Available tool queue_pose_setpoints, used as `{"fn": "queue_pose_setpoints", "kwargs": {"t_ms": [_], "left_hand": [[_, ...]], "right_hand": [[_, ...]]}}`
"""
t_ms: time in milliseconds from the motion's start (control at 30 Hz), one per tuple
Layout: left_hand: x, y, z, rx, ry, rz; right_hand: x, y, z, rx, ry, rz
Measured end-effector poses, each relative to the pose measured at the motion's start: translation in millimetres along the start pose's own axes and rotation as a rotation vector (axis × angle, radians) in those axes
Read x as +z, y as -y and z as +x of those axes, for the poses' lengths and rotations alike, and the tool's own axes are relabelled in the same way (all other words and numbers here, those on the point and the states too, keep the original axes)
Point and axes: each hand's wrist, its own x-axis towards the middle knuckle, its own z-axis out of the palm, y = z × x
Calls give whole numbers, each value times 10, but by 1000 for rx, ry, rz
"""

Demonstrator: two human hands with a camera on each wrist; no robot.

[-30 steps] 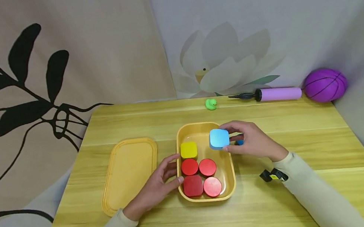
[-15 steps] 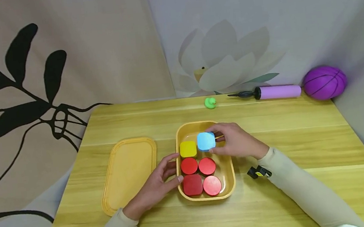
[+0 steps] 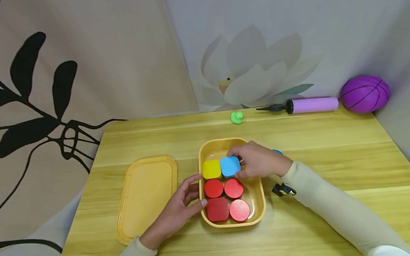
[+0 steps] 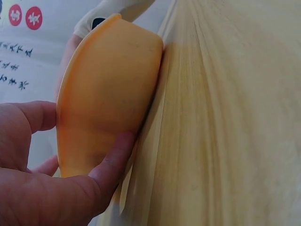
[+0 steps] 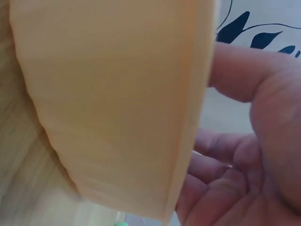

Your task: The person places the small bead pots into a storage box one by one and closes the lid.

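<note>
A blue rounded-square block [image 3: 230, 166] is pinched between the thumb and fingers of my right hand [image 3: 259, 159], inside the orange-yellow box [image 3: 258, 206]. It sits beside a yellow rounded-square block [image 3: 211, 169]. Toward the box's near end are a red round block [image 3: 213, 188], another red round block [image 3: 233, 188], a dark red square block [image 3: 217, 209] and a lighter red round one [image 3: 239, 210]. My left hand [image 3: 178, 209] rests its fingertips and thumb against the box's left side; the left wrist view shows them on the outer wall [image 4: 110, 80]. In the right wrist view, the wall hides the blue block.
A flat orange-yellow lid [image 3: 148, 193] lies left of the box. Part of a blue thing [image 3: 278, 152] shows behind my right wrist. Along the table's back edge are a green toy duck [image 3: 237, 118], a purple hand pump [image 3: 312, 105] and a purple ball [image 3: 365, 94].
My right hand has brought the blue block leftward and down into the box, up beside the yellow one. My left hand has stayed at the box's left side.
</note>
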Motion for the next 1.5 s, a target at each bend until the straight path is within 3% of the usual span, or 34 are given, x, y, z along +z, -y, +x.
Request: {"fn": "queue_pose_setpoints", "kwargs": {"t_ms": [200,533,733,1000,1233,1500], "left_hand": [[-1,23,-8,-21,13,-32],[5,44,-14,-51,19,-38],[-10,45,-32,-59,26,-73],[-21,36,-7,-18,30,-39],[-24,2,-7,-10,30,-40],[-28,-12,-9,-17,33,-34]], "right_hand": [[18,7,0,7,51,-84],[3,-23,-29,34,41,32],[-75,-27,-91,-3,-46,130],[-164,-106,-203,-57,-169,147],[-259,-198,-302,-61,-264,206],[-308,-443,-434,-36,-385,178]]}}
